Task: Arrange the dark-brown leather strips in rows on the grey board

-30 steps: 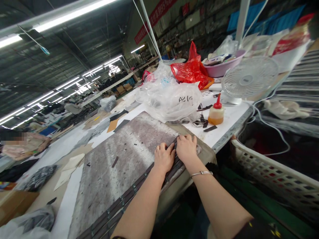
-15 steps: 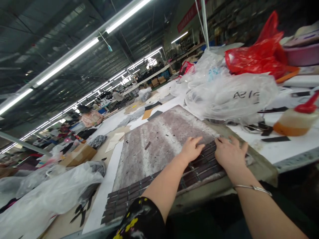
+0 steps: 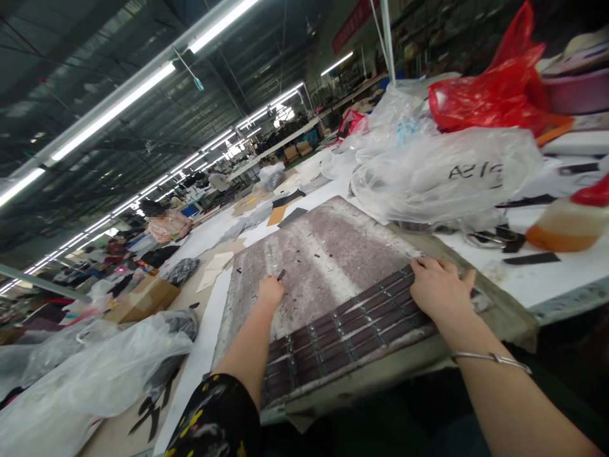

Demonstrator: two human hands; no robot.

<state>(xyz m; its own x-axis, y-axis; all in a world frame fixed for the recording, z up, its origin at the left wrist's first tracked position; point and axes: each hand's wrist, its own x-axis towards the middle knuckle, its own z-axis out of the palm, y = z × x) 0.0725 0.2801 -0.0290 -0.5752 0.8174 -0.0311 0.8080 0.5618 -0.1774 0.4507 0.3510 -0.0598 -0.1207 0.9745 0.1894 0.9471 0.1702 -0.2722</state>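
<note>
On the worn, grey-brown board (image 3: 323,254), my left hand (image 3: 271,292) is closed, its fingertips at a small dark scrap (image 3: 281,275) that sticks out from them. Rows of dark brown strips (image 3: 333,343), crossed by several thin shiny lines, lie along the board's near edge. My right hand (image 3: 440,285) rests on the right end of these rows, palm down with its fingers spread. A metal bangle (image 3: 492,358) circles the right wrist. Tiny dark bits are scattered over the board.
Clear plastic bags (image 3: 442,178) and a red bag (image 3: 490,95) lie behind the board. A bottle of amber liquid (image 3: 566,225) stands at the right. Plastic-wrapped goods (image 3: 109,362) and a cardboard box (image 3: 143,298) are at the left. A person (image 3: 169,225) sits farther back.
My left hand has moved left from the dark strips to the small scrap on the board, and its fingers have closed. My right hand stays at the right end of the rows.
</note>
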